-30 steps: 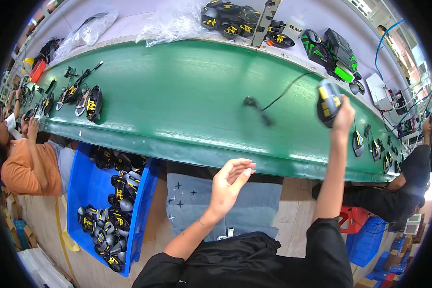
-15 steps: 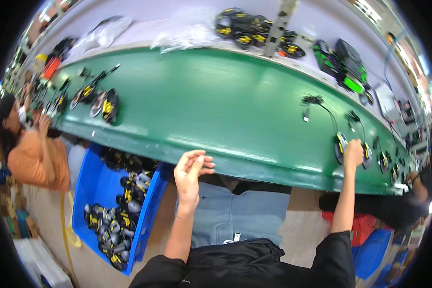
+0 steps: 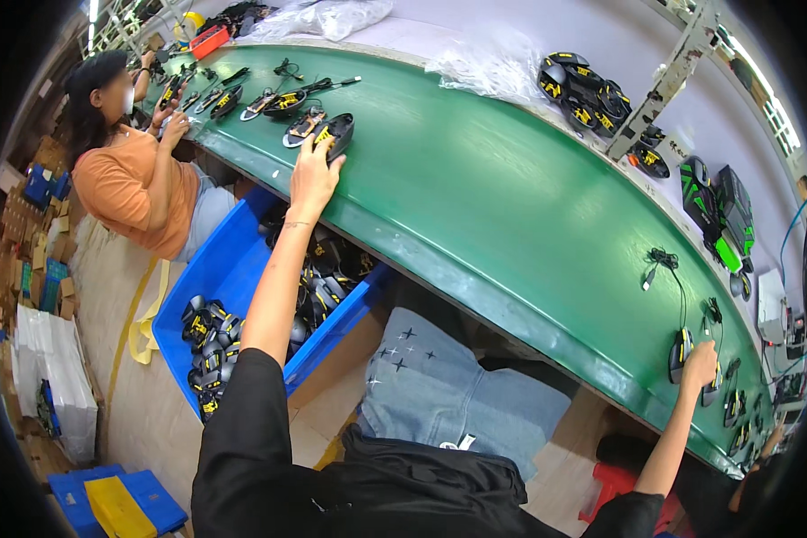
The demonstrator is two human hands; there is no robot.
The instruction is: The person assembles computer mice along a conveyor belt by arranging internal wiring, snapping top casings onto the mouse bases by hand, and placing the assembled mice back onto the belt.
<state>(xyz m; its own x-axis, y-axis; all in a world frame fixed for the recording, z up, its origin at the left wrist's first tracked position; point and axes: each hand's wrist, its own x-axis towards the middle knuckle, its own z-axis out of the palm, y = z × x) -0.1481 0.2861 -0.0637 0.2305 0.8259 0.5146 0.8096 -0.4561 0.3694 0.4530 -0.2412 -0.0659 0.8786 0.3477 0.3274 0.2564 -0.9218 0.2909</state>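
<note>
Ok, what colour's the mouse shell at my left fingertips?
The mouse shell is black and yellow, in the head view.

Black short-sleeved top (image 3: 359, 498), faded blue jeans (image 3: 430, 381), dark star-shaped marks (image 3: 405, 334)

A long green surface (image 3: 475, 197) is carrying black-and-yellow mouse shells (image 3: 342, 125) and cabled parts toward its left end. More mice (image 3: 681, 354) are lying toward the right, one trailing a coiled cable (image 3: 663, 258). Along the pale ledge (image 3: 663, 199) behind, clear plastic (image 3: 489, 67), piled mouse pieces (image 3: 587, 94) and a green-and-black box (image 3: 735, 211) are resting.
</note>
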